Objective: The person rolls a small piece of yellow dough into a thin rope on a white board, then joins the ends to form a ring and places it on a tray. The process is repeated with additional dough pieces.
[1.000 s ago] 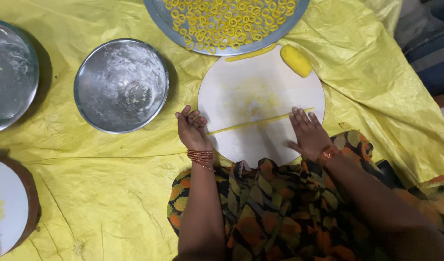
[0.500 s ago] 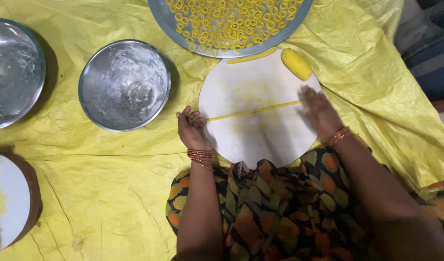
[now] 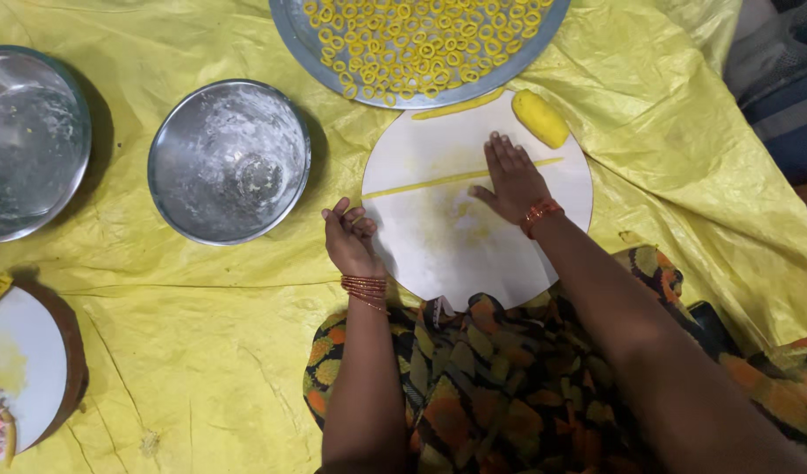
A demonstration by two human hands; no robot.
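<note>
A home floor set up for making snacks by hand, not a fitted kitchen. A crinkled yellow plastic sheet (image 3: 201, 351) covers the ground as a work surface. On it, at twelve o'clock, sits a steel platter (image 3: 324, 53) of small yellow dough rings (image 3: 421, 35); at ten o'clock a floured steel bowl (image 3: 230, 161); at centre a round white rolling board (image 3: 439, 237) (dusted yellow). Printed fabric drapes the seated person's lap.
</note>
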